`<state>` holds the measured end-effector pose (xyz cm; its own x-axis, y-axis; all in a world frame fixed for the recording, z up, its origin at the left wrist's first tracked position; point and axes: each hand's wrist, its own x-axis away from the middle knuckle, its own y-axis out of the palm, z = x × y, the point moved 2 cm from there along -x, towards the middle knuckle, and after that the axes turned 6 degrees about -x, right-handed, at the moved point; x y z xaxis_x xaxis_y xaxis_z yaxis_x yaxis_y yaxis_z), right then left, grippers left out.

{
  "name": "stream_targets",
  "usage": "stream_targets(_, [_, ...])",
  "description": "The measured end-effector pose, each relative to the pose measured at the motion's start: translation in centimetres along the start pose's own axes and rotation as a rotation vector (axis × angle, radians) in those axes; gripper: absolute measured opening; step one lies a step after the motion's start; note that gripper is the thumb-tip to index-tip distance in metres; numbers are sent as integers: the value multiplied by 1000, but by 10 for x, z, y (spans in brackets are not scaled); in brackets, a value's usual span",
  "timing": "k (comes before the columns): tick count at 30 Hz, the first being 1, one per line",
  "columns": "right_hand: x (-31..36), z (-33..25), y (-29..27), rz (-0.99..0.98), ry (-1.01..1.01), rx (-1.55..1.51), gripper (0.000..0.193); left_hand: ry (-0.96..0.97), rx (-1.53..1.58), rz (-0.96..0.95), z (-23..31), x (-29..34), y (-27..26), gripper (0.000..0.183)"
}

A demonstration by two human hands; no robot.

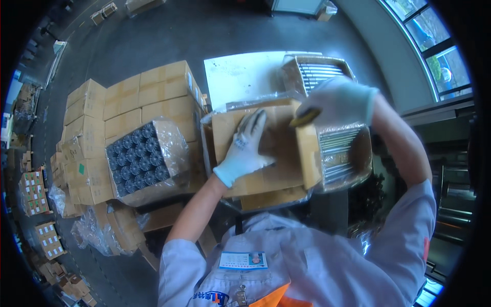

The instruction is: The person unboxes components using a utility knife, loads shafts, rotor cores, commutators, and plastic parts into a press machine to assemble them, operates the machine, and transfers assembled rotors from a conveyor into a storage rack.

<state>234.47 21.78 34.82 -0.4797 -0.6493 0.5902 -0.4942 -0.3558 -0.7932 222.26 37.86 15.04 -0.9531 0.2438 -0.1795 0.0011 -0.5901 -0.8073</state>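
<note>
My left hand [249, 148], in a white glove with a light blue cuff, lies flat with fingers apart on a cardboard sheet or closed flap. That cardboard covers the top of the carton [281, 178] in front of me. My right hand [340, 102], gloved too and smeared by motion, is raised over the carton's right edge. It grips a small yellow tool with dark edges [305, 117]; its exact kind is too blurred to tell. A narrow cardboard flap [308, 158] stands along that edge, below the tool. Clear plastic film shows around the carton's rim.
Right of the carton, open plastic-lined boxes hold rows of metal rods [337, 148] and more rods [319, 74]. At left, an open carton of black round parts [137, 159] leans by stacked closed cartons [146, 92]. A white board [240, 77] lies beyond. Loose plastic film [92, 233] sits at lower left.
</note>
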Motion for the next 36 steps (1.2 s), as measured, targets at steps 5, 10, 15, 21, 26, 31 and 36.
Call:
stream_targets(5, [-81, 75, 35, 737, -59, -96, 38, -17, 286, 370, -7, 2, -7, 78])
stream_targets(10, [-230, 65, 110, 611, 69, -29, 55, -17, 299, 319, 6, 16, -26, 57])
stream_targets(15, [-227, 53, 105, 659, 73, -243, 39, -137, 298, 270, 4, 36, -50, 48])
stream_targets(21, [-53, 11, 123, 1250, -153, -324, 40, -135, 470, 248, 51, 23, -42, 44])
stream_targets(26, [178, -12, 263, 1422, 186, -532, 38, 2, 841, 167, 185, 2, 22, 44])
stream_targets(31, [367, -66, 432, 1464, 795, -646, 28, 708, 545, -445, 367, 19, 148, 31])
stream_targets(36, [463, -94, 510, 1496, 1181, -858, 24, 1124, 162, -363, 479, 26, 269, 27])
